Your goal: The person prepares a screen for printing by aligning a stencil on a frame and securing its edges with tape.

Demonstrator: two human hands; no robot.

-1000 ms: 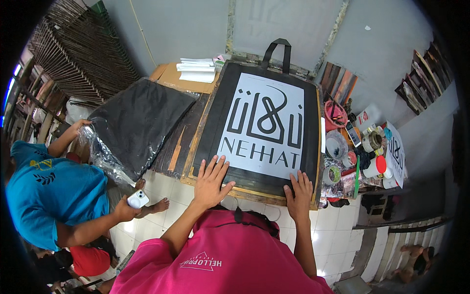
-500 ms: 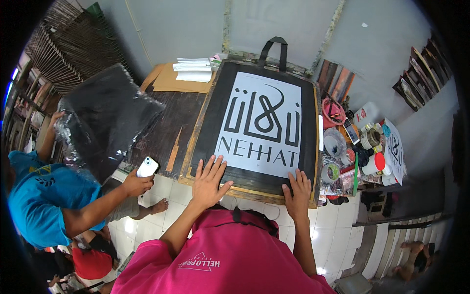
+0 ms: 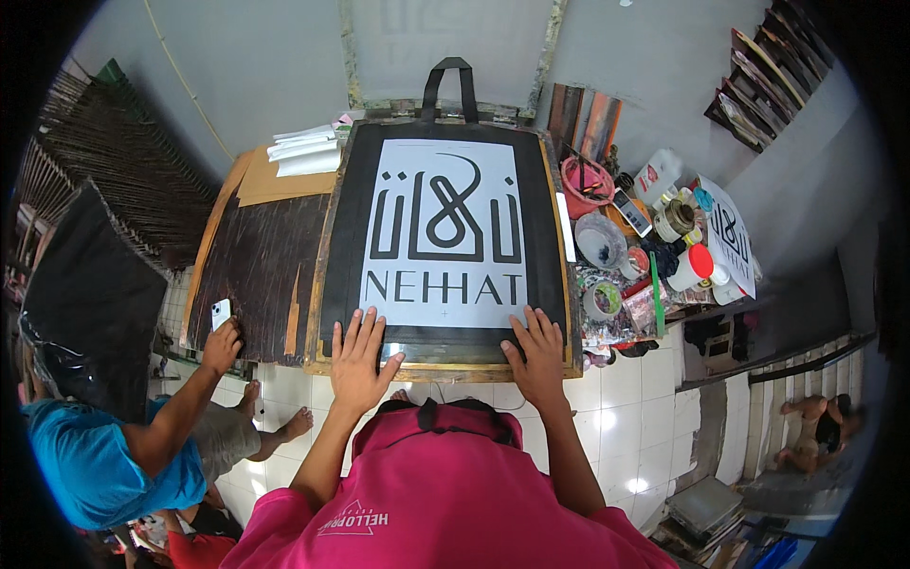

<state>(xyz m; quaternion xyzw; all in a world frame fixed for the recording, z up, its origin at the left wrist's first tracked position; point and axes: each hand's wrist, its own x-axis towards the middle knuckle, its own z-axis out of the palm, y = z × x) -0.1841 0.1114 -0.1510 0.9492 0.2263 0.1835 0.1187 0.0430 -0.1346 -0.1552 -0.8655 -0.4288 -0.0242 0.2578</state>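
A black bag (image 3: 348, 256) with a loop handle (image 3: 447, 68) at its far end lies flat on a wood-edged board (image 3: 445, 375) in front of me. On the bag rests a white sheet (image 3: 408, 152) printed with black lettering and a looping line design. My left hand (image 3: 360, 368) lies flat at the near left edge of the bag, fingertips by the sheet's lower edge. At the near right, my right hand (image 3: 536, 360) rests flat with fingers spread, its fingertips beside the sheet's lower right corner. Neither hand grips anything.
To my left, a person in a blue shirt (image 3: 85, 465) holds a white phone (image 3: 221, 311) over a dark tabletop (image 3: 251, 266), beside a black plastic-covered sheet (image 3: 90, 266). Folded white papers (image 3: 308, 156) lie behind. Tubs, a pink bucket (image 3: 588, 180) and bottles crowd the right side.
My view has shifted, so the board sits further left and straighter. Both hands stay flat on it. The person's phone has come to the dark tabletop, and the black plastic-covered sheet has swung left.
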